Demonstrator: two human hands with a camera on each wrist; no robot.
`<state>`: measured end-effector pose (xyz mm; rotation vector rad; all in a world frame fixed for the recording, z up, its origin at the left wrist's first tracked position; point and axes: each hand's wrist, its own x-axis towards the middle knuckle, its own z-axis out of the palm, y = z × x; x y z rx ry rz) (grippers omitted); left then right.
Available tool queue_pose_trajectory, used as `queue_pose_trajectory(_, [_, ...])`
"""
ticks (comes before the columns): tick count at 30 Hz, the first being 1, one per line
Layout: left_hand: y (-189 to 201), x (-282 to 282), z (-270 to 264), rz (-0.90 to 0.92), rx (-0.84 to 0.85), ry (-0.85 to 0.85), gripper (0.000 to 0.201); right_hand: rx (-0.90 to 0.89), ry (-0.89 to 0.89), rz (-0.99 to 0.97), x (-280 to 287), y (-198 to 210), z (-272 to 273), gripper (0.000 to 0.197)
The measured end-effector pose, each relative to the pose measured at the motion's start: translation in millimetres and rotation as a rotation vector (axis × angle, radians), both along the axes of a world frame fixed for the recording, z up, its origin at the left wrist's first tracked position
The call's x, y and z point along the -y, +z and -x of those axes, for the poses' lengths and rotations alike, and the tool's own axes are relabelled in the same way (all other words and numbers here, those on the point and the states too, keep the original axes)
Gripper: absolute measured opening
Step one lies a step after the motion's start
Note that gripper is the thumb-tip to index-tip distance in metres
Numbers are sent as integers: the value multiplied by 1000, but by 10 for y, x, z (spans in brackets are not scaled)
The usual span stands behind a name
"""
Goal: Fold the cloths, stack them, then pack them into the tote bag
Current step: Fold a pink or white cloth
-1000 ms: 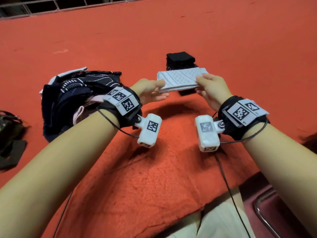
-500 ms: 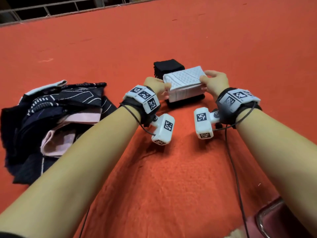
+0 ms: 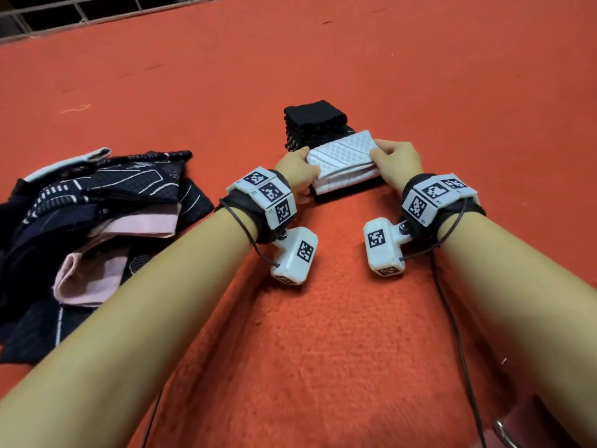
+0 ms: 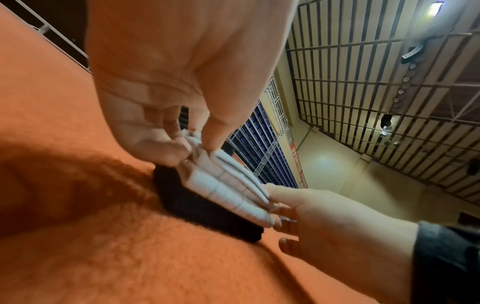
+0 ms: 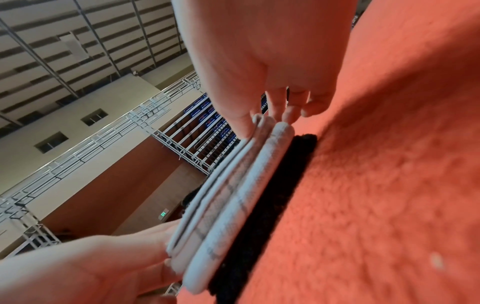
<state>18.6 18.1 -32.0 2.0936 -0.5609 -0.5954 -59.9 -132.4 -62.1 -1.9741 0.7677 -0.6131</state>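
A folded white patterned cloth [image 3: 344, 160] lies on top of a flat folded black cloth [image 4: 207, 211] on the red blanket [image 3: 323, 334]. My left hand [image 3: 297, 171] pinches the white cloth's left end, thumb on top, as the left wrist view shows [image 4: 205, 144]. My right hand [image 3: 395, 163] pinches its right end [image 5: 262, 125]. Just behind stands a stack of folded black cloths [image 3: 315, 126]. No tote bag is in view.
A heap of unfolded dark patterned and pink cloths [image 3: 97, 227] lies at the left. A metal railing [image 3: 80, 17] runs along the blanket's far edge. A dark red seat with a metal rim [image 3: 507, 438] shows at the bottom right.
Both hands carried the white cloth forward and lowered it from mid-air onto the flat black cloth in front of the black stack. The view shifted right.
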Motion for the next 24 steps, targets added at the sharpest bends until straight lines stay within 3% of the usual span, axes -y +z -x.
queue_pose_trajectory(3, [-31,-29,-42,-43,5,-40,25,-41,26,-5,10,-50,29,35])
queue_pose_trajectory(7, [-93,-76,-42,-52,20,-34,54,-52,43,1,-10,-82,50,37])
queue_pose_trajectory(9, [-80,-102,-35,-42,37,-24,60,-75,33,44,-9,-43,36,37])
queue_pose_trajectory(19, [279,-474,-116,-91,189,-78,53,-326,-114,289,-256,220,69,50])
queue_pose_trajectory(24, [466,-963,-135,-150,341,-79,39,-347,44,398,-667,367,33,49])
